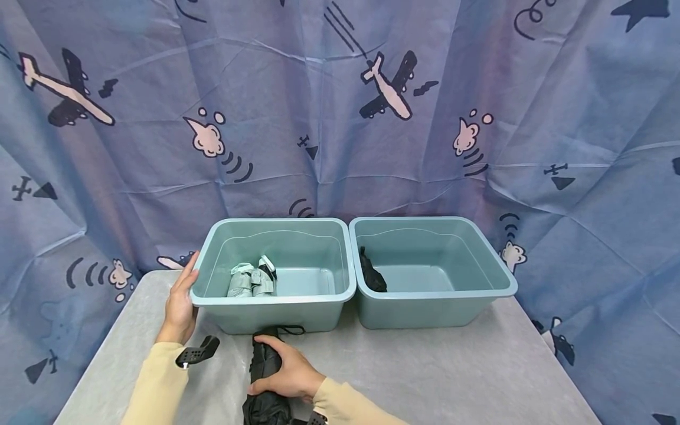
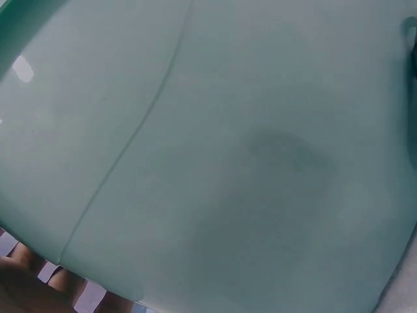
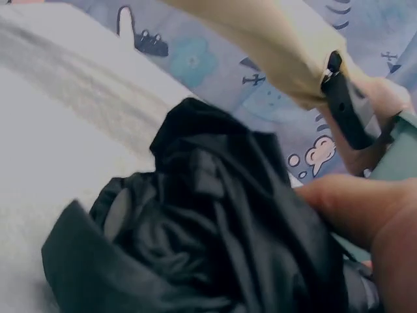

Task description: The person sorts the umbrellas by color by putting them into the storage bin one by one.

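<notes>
My right hand (image 1: 289,370) grips a black folding umbrella (image 1: 264,363) in front of the left bin, fingers and thumb around its gathered cloth. A thin wrist strap loops out at its far end. In the right wrist view the umbrella's loose black folds (image 3: 221,215) fill the lower middle. My left hand (image 1: 180,304) rests against the outer left side of the green-blue left bin (image 1: 276,316), fingers stretched up along the rim. Inside that bin, two pale grey rolled bundles (image 1: 251,282) lie side by side. The left wrist view shows mostly the bin's smooth wall (image 2: 195,143).
A matching right bin (image 1: 425,311) stands beside the left one, with a black bundled thing (image 1: 373,274) leaning at its left wall. Both stand on a pale grey tabletop (image 1: 435,372). Behind hangs a blue curtain (image 1: 297,118) with printed aeroplanes.
</notes>
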The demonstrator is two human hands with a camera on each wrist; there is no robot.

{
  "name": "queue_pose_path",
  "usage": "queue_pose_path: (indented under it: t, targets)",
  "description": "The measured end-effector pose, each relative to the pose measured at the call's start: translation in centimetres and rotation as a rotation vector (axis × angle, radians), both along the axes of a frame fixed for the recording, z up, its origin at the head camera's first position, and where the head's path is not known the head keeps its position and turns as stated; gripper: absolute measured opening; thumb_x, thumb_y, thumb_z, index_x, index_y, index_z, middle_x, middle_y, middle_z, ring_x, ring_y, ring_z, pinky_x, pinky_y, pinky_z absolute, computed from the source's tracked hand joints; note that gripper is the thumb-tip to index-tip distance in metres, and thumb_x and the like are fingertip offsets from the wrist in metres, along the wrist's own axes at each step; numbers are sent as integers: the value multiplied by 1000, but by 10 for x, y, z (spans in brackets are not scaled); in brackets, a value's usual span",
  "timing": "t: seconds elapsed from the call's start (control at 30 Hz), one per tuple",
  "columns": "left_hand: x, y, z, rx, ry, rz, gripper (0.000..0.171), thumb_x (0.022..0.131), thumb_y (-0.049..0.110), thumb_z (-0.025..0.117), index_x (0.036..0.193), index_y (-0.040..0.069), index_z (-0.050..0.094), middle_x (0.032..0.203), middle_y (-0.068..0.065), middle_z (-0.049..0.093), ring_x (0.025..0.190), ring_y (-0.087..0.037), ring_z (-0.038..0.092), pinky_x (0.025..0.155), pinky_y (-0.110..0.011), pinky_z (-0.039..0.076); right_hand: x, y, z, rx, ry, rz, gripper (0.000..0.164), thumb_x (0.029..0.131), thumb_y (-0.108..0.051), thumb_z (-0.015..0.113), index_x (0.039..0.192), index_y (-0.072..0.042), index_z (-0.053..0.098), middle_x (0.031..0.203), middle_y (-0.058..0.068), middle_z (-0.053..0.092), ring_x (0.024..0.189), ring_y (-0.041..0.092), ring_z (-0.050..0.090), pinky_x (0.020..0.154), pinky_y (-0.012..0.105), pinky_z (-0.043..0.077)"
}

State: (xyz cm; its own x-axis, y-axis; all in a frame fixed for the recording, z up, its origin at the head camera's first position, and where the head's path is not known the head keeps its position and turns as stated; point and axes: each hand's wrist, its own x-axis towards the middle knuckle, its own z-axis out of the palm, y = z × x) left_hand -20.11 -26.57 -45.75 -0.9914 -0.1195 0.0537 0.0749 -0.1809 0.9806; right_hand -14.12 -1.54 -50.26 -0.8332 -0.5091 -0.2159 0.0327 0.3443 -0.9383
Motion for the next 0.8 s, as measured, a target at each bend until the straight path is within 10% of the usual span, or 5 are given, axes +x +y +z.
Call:
queue_pose_path:
  t: [0.53, 0.8]
  targets:
    - [0, 2, 0, 24, 1, -1, 58, 112, 33, 32, 164, 18, 13, 170, -3, 8, 148, -14, 20, 105, -20, 31, 19, 34, 37, -454, -172, 151, 83, 83, 0, 81, 151, -29, 46, 133, 4, 57, 105, 18, 66, 85, 32, 56]
    - [0, 2, -1, 42, 20, -4, 58, 112, 32, 32, 164, 16, 12, 170, -4, 8, 148, -15, 21, 105, -20, 31, 19, 61, 61, -486, -162, 235, 98, 78, 5, 82, 156, -34, 37, 134, 9, 54, 102, 26, 69, 86, 39, 57]
